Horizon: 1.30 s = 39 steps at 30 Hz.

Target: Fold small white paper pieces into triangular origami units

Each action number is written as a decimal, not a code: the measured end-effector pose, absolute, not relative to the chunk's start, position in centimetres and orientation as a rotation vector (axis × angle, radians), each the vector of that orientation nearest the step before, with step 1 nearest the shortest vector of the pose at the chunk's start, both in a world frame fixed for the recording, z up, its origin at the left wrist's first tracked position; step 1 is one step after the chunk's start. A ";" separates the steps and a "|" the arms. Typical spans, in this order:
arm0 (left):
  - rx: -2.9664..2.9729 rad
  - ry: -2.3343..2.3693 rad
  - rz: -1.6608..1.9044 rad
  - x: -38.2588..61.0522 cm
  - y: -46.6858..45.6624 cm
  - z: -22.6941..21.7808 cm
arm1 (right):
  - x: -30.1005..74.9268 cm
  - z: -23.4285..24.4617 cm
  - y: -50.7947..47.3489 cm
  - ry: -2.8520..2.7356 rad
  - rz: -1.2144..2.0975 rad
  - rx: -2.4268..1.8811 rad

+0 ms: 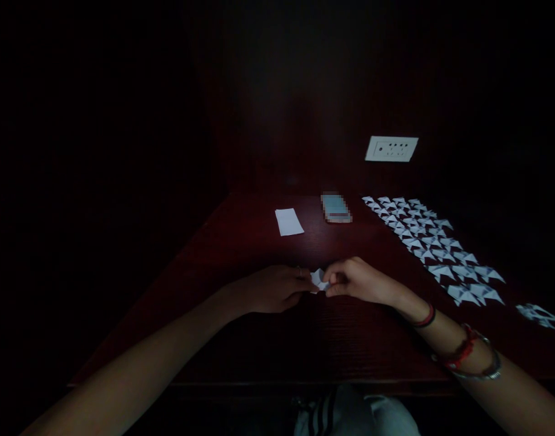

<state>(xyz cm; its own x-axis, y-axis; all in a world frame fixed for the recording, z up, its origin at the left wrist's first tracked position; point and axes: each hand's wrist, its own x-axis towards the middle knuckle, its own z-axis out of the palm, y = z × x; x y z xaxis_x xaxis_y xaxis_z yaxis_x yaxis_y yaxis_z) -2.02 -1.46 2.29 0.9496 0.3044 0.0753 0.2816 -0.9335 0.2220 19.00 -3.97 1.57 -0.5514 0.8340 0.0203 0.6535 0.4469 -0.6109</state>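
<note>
A small white folded paper piece [319, 280] sits between both my hands just above the dark red table [259, 339]. My left hand [275, 289] pinches its left side with fingers curled. My right hand [357, 280] pinches its right side, fingers closed on it. Red bands and a metal bangle circle my right wrist.
A flat white paper slip [289, 221] lies further back, beside a small blurred card or packet [336, 208]. Rows of several folded white paper pieces [434, 245] stretch along the right, with more at the far right edge [538, 314]. A white wall socket [391, 148] is behind.
</note>
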 end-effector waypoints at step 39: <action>2.784 0.499 0.231 -1.3 -2.1 2.3 | 18.1 0.9 -4.0 -2.413 0.596 -1.403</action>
